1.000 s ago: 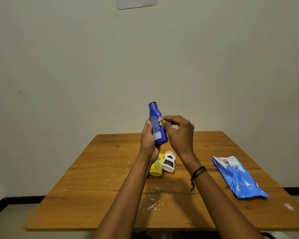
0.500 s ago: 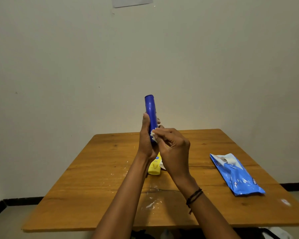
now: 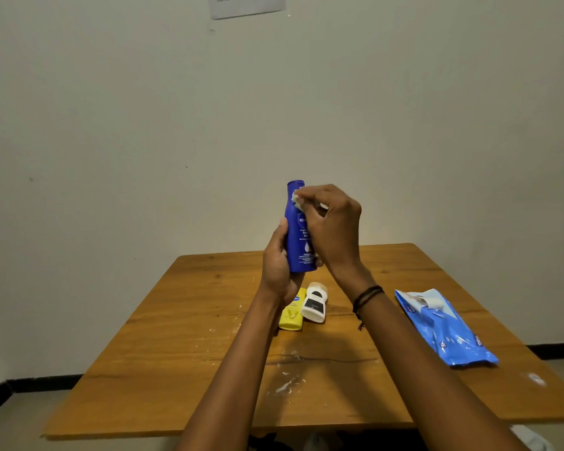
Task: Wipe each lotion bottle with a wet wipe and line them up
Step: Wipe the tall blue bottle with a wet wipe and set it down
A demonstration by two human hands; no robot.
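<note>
Two bottles point(image 3: 303, 307) left of wipes pack point(image 3: 450, 333)

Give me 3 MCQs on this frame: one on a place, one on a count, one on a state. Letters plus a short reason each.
1. Where does the wipes pack lie on the table?
A. near the right edge
B. at the left edge
C. under the bottles

2. How many lotion bottles are in view?
A. two
B. three
C. five

3. What is the state of the blue bottle?
A. lying flat on the table
B. held upright off the table
C. standing inside the wipes pack

Key:
1 A: the wipes pack lies on the table to the right of both arms.
2 B: the blue bottle, the yellow bottle and the white bottle.
3 B: the left hand grips its lower body in the air, while the right hand presses a wet wipe near its cap.
</note>
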